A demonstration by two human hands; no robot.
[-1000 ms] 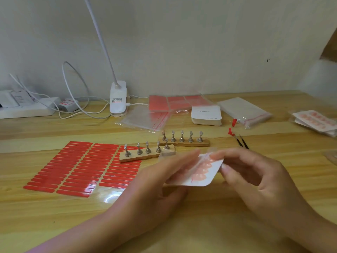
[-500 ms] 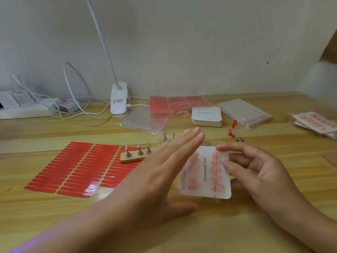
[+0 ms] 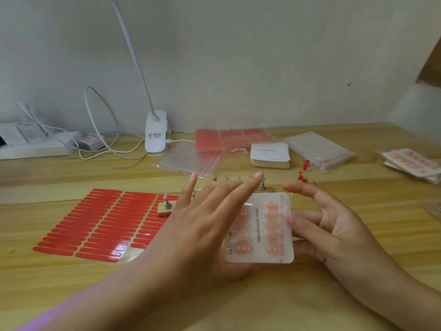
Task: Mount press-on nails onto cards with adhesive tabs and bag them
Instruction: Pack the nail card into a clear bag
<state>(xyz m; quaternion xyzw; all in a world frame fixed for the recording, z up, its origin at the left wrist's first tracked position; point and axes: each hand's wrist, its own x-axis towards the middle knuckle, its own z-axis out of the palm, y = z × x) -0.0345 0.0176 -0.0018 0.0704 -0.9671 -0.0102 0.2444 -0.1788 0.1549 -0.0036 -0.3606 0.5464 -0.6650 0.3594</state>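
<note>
The bagged nail card (image 3: 260,229) (labelled "Handmade Nail") is being pressed between straight left fingers (image 3: 229,194) and spread right fingers (image 3: 307,217), held upright above the table (image 3: 286,295).

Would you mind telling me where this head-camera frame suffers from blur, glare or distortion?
Head view: the right hand's fingers are motion-blurred, and the bagged nail card is softened by its plastic; glare streaks the nearest red adhesive tabs; the wide-angle lens bows the table edge; the left hand is fairly sharp.
</note>
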